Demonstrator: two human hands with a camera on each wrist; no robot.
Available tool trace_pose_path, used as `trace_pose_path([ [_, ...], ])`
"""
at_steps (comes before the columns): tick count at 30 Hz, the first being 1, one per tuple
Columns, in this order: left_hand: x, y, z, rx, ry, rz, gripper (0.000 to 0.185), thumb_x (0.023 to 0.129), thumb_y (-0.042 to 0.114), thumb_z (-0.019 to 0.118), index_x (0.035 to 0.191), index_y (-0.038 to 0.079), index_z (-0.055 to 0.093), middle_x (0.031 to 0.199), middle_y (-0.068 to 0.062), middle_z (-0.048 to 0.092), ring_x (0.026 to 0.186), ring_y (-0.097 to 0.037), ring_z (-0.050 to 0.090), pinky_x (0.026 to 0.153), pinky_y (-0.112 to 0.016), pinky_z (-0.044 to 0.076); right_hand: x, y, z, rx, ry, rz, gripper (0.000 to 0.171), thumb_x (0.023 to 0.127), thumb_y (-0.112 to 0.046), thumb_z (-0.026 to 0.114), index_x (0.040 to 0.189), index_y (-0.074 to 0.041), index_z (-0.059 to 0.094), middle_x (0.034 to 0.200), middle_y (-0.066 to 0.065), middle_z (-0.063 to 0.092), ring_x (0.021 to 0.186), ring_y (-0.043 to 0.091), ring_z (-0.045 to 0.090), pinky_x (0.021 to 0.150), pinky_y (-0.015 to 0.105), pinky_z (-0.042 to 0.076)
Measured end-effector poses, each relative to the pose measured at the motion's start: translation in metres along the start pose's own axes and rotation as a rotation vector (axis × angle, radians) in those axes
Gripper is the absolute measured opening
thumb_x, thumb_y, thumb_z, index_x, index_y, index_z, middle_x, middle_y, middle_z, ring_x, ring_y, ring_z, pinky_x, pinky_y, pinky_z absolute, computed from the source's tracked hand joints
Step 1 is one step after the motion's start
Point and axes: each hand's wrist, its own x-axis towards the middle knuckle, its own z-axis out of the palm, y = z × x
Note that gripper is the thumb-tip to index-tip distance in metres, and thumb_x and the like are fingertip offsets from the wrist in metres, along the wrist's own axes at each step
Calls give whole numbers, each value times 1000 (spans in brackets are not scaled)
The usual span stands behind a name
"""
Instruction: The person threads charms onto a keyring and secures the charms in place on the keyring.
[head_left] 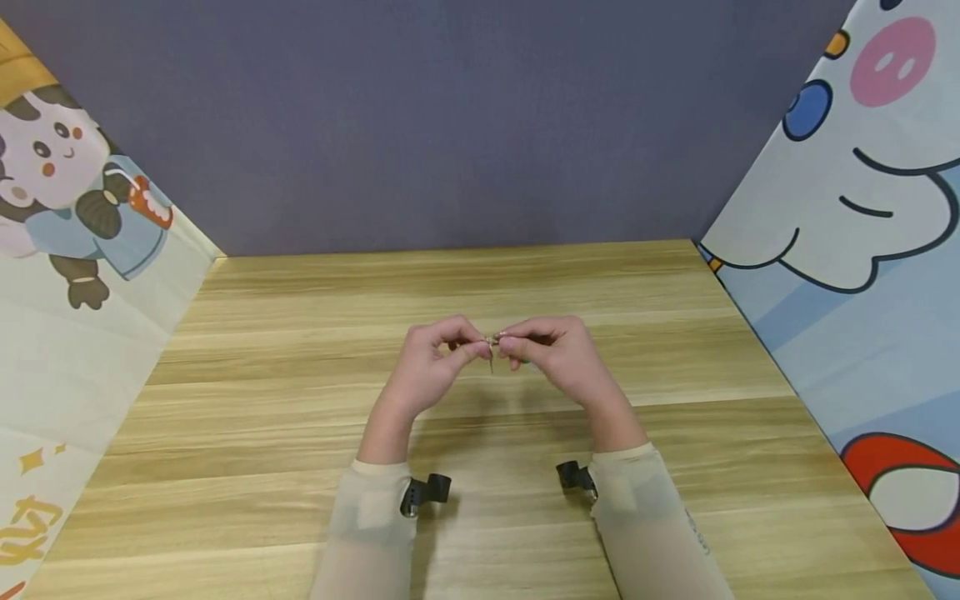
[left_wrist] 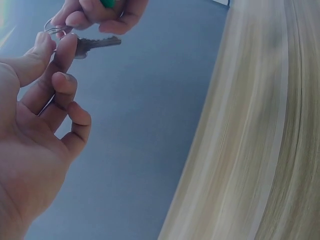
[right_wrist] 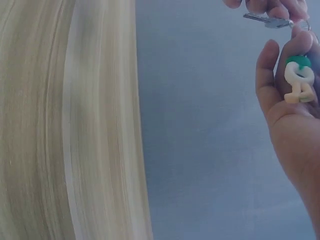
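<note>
Both hands meet above the middle of the wooden table (head_left: 300,433). My left hand (head_left: 438,354) pinches a metal key ring (left_wrist: 54,32) between thumb and forefinger. A silver key (left_wrist: 95,45) hangs from the ring, its blade pointing down in the head view (head_left: 491,360). My right hand (head_left: 543,350) pinches the same ring from the other side, and a small green and cream charm (right_wrist: 297,80) lies in its palm. The key (right_wrist: 267,21) shows at the top of the right wrist view, between the fingertips of both hands.
A grey-purple wall (head_left: 450,125) closes the back of the table. Cartoon-printed panels stand at the left (head_left: 75,250) and right (head_left: 862,250) sides. A black clip sits on each sleeve cuff (head_left: 423,492) (head_left: 576,477).
</note>
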Motion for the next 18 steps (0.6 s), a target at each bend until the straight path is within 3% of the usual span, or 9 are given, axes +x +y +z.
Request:
trace_pose_path([
  [5,0,0,-1,-27,1,0,9,98,11,76,88,12,76,88,-8,80,78,-17,62,77,-35,50,0,-2,-2,10,8,6,14,100,-10,75,108,0,81,93,1,79,74,14,70,78,31,61],
  [10,0,0,-1,-20,-3,14,8,98,11,76,89,12,77,90,-11,80,78,-17,62,76,-30,48,0,-2,-3,15,8,7,14,100,-10,74,107,0,81,92,0,79,73,14,69,77,31,60],
  [18,-1,1,-2,2,-4,-14,6,101,15,73,96,14,76,88,-3,75,81,-19,61,76,-36,49,-1,-4,-3,5,19,2,15,100,-11,74,108,0,81,87,-2,77,72,14,68,77,34,60],
])
